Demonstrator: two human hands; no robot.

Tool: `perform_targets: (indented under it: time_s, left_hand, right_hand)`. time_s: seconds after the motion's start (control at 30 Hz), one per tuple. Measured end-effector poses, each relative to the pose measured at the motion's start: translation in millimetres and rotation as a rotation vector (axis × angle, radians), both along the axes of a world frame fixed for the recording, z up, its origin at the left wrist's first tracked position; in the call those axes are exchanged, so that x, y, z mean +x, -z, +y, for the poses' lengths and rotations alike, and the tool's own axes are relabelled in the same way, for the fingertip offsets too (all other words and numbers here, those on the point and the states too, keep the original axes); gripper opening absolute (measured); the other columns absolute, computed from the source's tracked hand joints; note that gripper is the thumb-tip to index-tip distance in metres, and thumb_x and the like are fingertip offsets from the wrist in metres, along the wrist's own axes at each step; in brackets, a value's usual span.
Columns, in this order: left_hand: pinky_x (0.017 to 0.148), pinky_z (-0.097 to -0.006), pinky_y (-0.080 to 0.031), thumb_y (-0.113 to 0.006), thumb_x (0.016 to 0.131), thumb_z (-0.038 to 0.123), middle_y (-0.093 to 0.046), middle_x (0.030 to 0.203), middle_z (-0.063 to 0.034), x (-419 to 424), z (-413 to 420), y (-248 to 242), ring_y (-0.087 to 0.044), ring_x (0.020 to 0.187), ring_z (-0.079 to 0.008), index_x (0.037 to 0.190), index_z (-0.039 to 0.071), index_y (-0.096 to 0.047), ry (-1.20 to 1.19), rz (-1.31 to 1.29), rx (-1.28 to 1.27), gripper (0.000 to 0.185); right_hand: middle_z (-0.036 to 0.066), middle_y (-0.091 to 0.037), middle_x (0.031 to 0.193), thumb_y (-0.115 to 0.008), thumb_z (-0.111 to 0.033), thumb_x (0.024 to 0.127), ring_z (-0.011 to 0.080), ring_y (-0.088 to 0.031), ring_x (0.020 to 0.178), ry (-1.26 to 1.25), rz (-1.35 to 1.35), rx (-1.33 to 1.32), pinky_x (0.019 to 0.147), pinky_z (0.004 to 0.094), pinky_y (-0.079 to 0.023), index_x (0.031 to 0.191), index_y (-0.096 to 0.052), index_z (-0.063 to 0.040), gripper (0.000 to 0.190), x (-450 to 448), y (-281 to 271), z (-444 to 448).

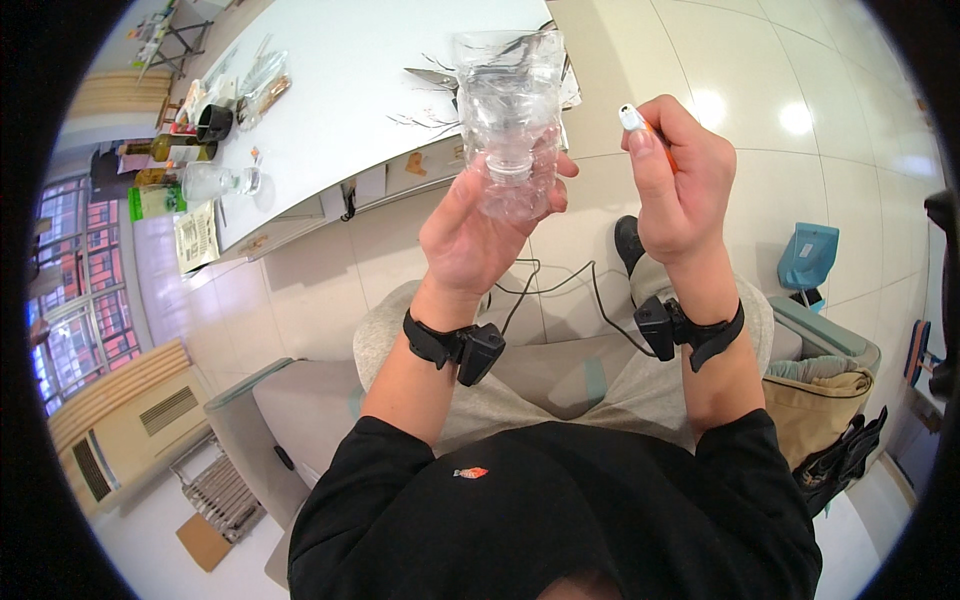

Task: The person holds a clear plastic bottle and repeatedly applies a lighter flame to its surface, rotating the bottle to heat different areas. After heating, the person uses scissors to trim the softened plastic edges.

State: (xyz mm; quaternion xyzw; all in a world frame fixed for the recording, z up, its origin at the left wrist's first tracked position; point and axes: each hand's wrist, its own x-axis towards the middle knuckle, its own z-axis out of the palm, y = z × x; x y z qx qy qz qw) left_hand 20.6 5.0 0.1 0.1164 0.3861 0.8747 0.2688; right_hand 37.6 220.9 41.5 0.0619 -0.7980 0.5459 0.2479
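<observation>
My left hand (469, 240) grips the lower part of a clear plastic bottle piece (508, 97), held above the table's near edge. Its wide cut end points away from me, and a threaded bottle neck shows inside the clear walls near my fingers. To the right and apart from it, my right hand (686, 187) is closed around an orange lighter (634, 120) with a pale metal top. My thumb lies along the lighter's upper end, and no flame shows. Past the plastic, the scissors (433, 77) lie on the white table (337, 82), their handles partly hidden.
At the table's left end are a clear plastic bottle part (214, 181), a glass bottle (169, 148), a black cup (215, 122) and a plastic bag (266, 86). Black cables (574, 274) hang between my wrist straps. A blue dustpan (808, 255) stands on the floor at right.
</observation>
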Motion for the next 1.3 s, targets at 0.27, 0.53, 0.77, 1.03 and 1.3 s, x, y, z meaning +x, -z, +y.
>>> perform_targets:
  time_s: [0.27,0.53,0.77,1.03,1.3]
  left_hand:
    - [0.09,-0.0364,-0.045,-0.066,0.081,0.063,-0.063,0.117,-0.0192,2.9,2.3,-4.4,-0.058,0.097,-0.0258,0.155,-0.009,-0.047,-0.021,0.041,-0.049,0.105]
    - [0.084,-0.037,-0.046,-0.073,0.073,0.062,-0.065,0.113,-0.0191,2.3,1.3,-5.6,-0.06,0.097,-0.0265,0.15,-0.009,-0.051,0.013,0.085,-0.164,0.107]
    - [0.092,-0.038,-0.053,-0.078,0.076,0.047,-0.066,0.138,-0.0212,2.7,-2.4,-0.4,-0.066,0.114,-0.0249,0.148,-0.012,-0.052,0.016,0.103,-0.165,0.097]
    - [0.083,-0.0343,-0.055,-0.076,0.08,0.049,-0.072,0.129,-0.0183,-4.0,-3.0,6.0,-0.072,0.098,-0.0236,0.141,-0.011,-0.059,0.039,0.135,-0.247,0.088]
    - [0.077,-0.0313,-0.053,-0.073,0.079,0.051,-0.075,0.114,-0.0172,-5.7,-3.1,5.6,-0.069,0.088,-0.0192,0.137,-0.01,-0.063,0.039,0.134,-0.28,0.085]
  right_hand:
    - [0.0,-0.048,0.061,-0.07,-0.013,0.094,0.0093,-0.04,0.055,-0.028,0.018,-0.043,0.051,0.0274,-0.034,0.085,-0.064,0.0,0.017,-0.7,1.0,3.7]
    - [-0.005,-0.059,0.077,-0.068,-0.008,0.097,0.0024,-0.045,0.066,-0.357,-0.044,-0.482,0.059,0.0216,-0.034,0.101,-0.07,0.0,0.009,-0.4,-15.4,22.7]
    - [-0.001,-0.064,0.083,-0.065,-0.003,0.092,0.0017,-0.045,0.066,-0.607,-0.099,-0.225,0.059,0.0221,-0.031,0.12,-0.076,0.002,0.031,-1.5,-35.2,48.3]
    - [-0.007,-0.049,0.062,-0.067,-0.002,0.087,0.002,-0.04,0.056,-0.737,-0.392,-0.129,0.054,0.0245,-0.028,0.116,-0.077,0.001,0.031,3.1,-40.7,59.6]
    - [-0.004,-0.061,0.075,-0.065,-0.003,0.086,0.0021,-0.047,0.064,-0.69,-0.357,-0.18,0.058,0.0226,-0.034,0.113,-0.079,0.001,0.031,0.2,-32.1,57.9]
